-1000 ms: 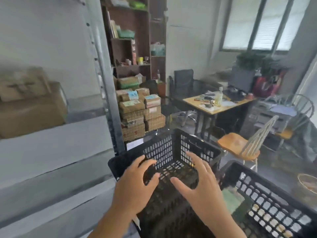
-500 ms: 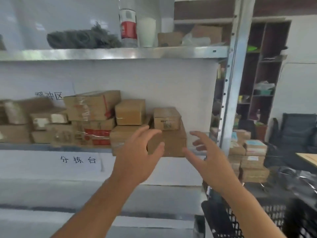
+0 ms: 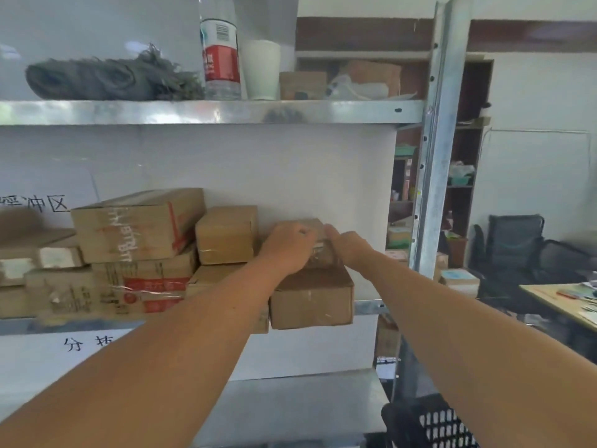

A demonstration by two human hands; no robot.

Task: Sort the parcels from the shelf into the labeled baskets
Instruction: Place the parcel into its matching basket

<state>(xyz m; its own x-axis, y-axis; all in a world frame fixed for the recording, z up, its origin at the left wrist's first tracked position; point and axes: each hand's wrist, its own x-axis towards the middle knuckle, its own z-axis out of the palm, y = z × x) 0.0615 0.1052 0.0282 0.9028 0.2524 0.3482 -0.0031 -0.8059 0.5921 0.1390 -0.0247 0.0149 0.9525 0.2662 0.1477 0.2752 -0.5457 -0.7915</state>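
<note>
I see both arms stretched forward to the middle shelf (image 3: pixel 368 307). My left hand (image 3: pixel 289 245) curls over the left side of a small parcel (image 3: pixel 318 250), and my right hand (image 3: pixel 350 250) wraps its right side, so both hands clasp the same box between them. That small parcel sits on top of a larger parcel (image 3: pixel 311 300) just under my hands.

Half a second ago both hands hung spread in the air short of the stack; now they have closed on the box.

Left of my left hand stands a medium parcel (image 3: pixel 226 234), and further left a big taped carton (image 3: pixel 137 224). Above my hands, on the upper shelf (image 3: pixel 193 111), stand a water bottle (image 3: pixel 221 56) and a white cup (image 3: pixel 261 69). Below my right forearm a black basket (image 3: pixel 429 425) shows at the bottom edge.
</note>
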